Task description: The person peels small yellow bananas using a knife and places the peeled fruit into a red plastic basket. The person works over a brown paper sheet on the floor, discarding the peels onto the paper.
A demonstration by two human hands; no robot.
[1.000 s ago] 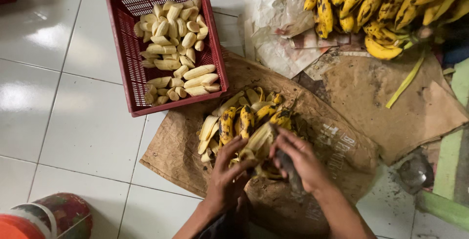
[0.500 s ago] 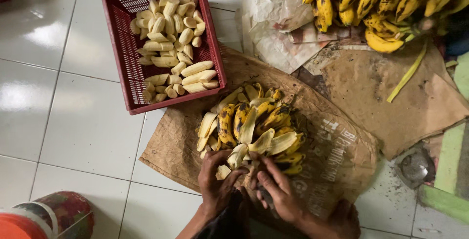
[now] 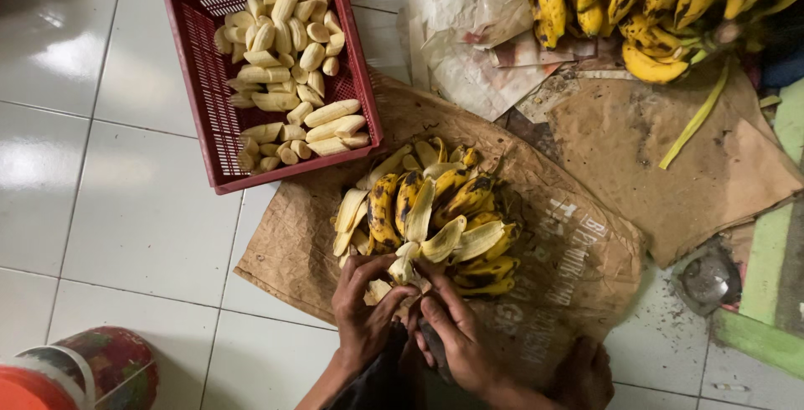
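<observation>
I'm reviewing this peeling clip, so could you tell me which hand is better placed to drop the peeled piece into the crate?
Probably the left hand. It lies on the crate side and its fingers touch the pale piece by the peel pile. The right hand sits farther from the crate.

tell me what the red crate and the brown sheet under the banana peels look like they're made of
Red crate: likely moulded plastic, with a uniform colour and slotted lattice walls. Brown sheet: seemingly coarse paper sacking, matte, creased and torn-edged, with faded print.
</observation>
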